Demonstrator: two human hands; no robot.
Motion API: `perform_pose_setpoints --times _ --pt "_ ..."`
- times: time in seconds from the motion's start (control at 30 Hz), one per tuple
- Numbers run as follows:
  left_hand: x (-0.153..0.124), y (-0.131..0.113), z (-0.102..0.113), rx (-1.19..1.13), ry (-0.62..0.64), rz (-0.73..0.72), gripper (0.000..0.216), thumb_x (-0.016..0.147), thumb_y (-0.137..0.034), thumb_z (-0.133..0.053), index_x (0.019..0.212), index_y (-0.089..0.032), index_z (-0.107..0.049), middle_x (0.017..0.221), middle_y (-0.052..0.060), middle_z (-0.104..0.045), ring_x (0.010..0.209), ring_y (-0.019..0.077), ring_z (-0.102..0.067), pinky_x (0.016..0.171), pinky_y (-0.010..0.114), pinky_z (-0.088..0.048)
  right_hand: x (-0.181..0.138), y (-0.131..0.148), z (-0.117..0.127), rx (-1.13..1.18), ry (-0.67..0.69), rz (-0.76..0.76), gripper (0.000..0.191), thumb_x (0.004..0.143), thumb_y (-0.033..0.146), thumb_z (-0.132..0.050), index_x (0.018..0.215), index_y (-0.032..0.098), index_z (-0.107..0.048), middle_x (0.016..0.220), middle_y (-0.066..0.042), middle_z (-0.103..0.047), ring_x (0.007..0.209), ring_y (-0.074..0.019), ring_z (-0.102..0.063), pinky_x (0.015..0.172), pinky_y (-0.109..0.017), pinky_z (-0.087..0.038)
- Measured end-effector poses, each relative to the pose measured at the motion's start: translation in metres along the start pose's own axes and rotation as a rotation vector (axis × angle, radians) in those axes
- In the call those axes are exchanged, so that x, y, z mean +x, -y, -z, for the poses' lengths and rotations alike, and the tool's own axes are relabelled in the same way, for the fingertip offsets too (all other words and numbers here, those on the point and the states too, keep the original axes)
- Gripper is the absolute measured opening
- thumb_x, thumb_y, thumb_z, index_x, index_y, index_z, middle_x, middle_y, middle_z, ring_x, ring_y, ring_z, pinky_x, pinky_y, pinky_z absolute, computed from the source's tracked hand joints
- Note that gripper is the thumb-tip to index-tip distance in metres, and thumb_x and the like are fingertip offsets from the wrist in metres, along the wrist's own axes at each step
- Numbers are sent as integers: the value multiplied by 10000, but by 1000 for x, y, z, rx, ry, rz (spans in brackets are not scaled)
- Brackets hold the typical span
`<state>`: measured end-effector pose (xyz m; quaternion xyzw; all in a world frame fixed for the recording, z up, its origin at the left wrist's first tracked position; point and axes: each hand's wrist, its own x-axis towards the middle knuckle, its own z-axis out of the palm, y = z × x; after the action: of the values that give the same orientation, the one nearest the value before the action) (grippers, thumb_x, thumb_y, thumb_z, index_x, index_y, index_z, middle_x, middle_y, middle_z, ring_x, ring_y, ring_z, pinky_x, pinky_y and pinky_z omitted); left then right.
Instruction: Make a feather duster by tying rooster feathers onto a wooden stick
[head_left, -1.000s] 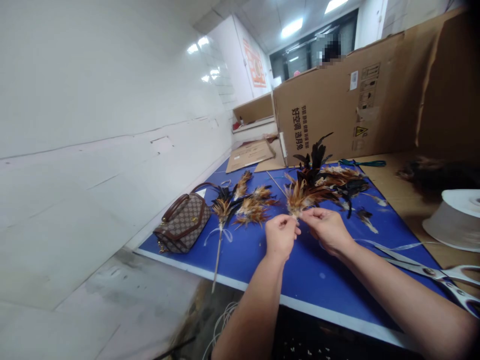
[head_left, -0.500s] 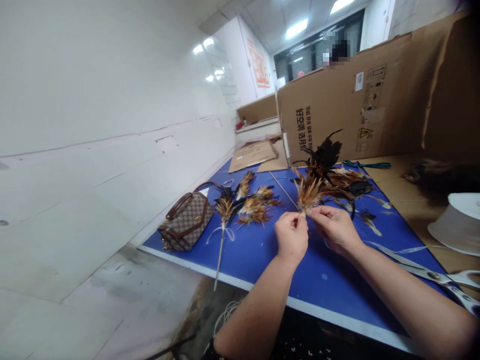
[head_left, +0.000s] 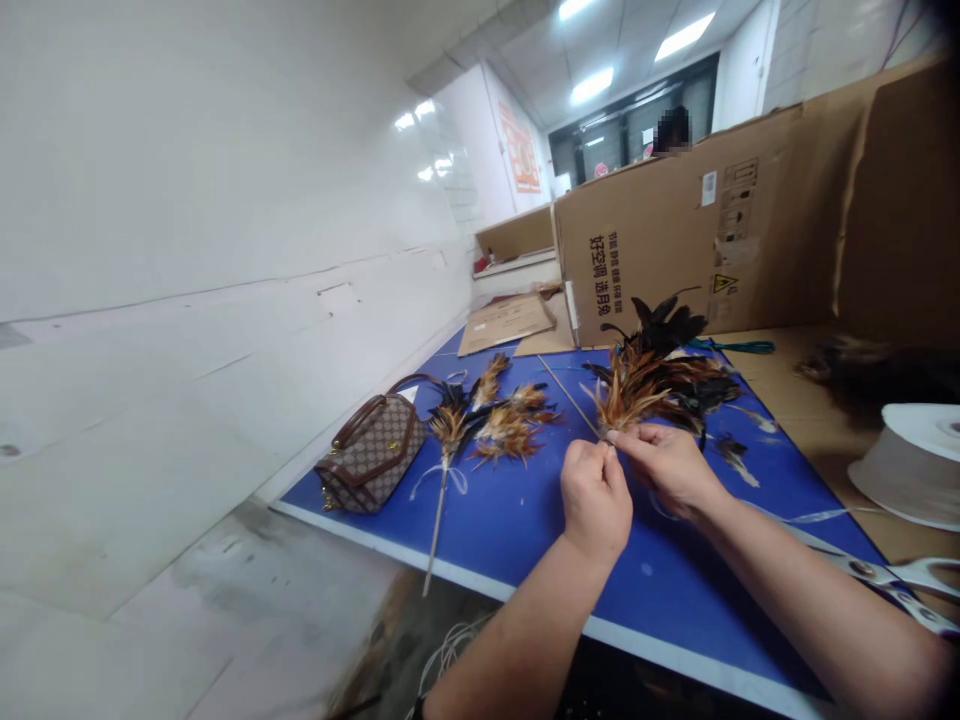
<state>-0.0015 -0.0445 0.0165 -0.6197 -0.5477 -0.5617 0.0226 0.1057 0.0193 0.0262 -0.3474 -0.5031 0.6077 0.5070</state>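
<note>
My left hand and my right hand meet over the blue table. Both pinch the quill ends of a small bunch of brown and orange feathers, which fans up and away from my fingers. Behind that bunch lies a pile of dark brown and black feathers. To the left, a finished feather duster on a thin stick and more loose brown feathers rest on the table.
A small patterned handbag sits at the table's left corner. Large scissors and a white ribbon spool lie at right. A big cardboard box stands behind, and a person's head shows above it.
Both hands stay pinched on the feather bunch. My left hand has closed in against the right, and the bunch has tilted more upright; the view has shifted slightly.
</note>
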Motion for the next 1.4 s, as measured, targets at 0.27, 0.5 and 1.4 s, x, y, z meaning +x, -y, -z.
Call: perform_pose_setpoints --times 0.27,0.5,1.4 --pt "0 -3 5 -10 35 2 254 994 -173 -474 877 -167 -699 839 99 -633 823 212 -587 785 335 -470 -1 0 -3 126 -18 -82 514 589 499 -930 593 195 -515 428 101 -344 378 -43 -232 370 -219 -146" --pt "1 -3 8 -91 51 48 244 992 -207 -489 926 -164 -720 853 101 -640 841 211 -604 824 334 -498 2 0 -2 130 -1 -92 497 597 458 -934 588 208 -504 437 103 -316 378 -45 -216 363 -225 -138" --pt "23 14 20 -1242 534 902 389 741 -430 -831 840 -89 -673 730 65 -641 524 91 -544 447 206 -286 -3 9 -5 195 57 -110 426 591 413 -948 643 167 -603 511 10 -581 386 -71 -437 372 -202 -299"
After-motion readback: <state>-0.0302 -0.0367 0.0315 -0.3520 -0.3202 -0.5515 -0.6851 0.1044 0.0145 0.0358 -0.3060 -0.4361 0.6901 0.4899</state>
